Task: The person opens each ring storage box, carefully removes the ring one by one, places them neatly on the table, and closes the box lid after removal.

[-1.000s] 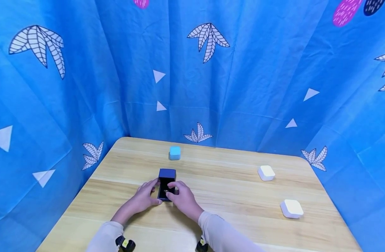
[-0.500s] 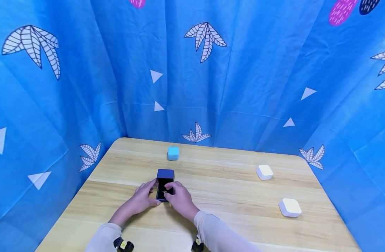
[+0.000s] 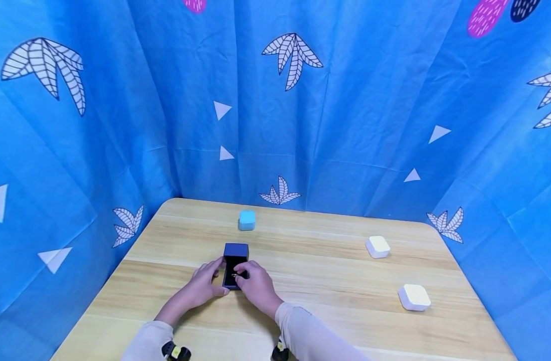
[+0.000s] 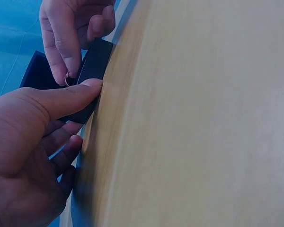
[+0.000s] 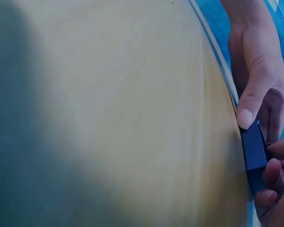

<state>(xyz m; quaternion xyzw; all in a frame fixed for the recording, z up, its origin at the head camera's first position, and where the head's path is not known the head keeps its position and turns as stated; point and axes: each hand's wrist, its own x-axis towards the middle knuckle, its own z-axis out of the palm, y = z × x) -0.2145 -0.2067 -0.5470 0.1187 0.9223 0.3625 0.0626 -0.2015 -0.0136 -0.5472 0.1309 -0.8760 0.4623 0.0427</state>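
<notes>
A dark blue ring box [image 3: 236, 250] stands on the wooden table with its lid raised and its black inside showing. My left hand [image 3: 204, 282] holds it from the left. In the left wrist view, the left thumb [image 4: 80, 94] presses the box's front wall [image 4: 95, 61]. My right hand [image 3: 259, 287] reaches over the box from the right, thumb and index finger pinching a thin ring [image 4: 67, 79] at the opening. How deep the ring sits in the cushion is hidden by the fingers.
Behind the ring box stands a light blue rounded box [image 3: 247, 220]. Two white rounded boxes [image 3: 377, 247] lie toward the right side of the wooden table [image 3: 311, 271]. A blue patterned curtain [image 3: 275, 125] hangs around the table's back and sides.
Both hands keep their places at the ring box, with the right fingertips still at the ring. The whole head view has shifted slightly, so everything appears a little farther left.
</notes>
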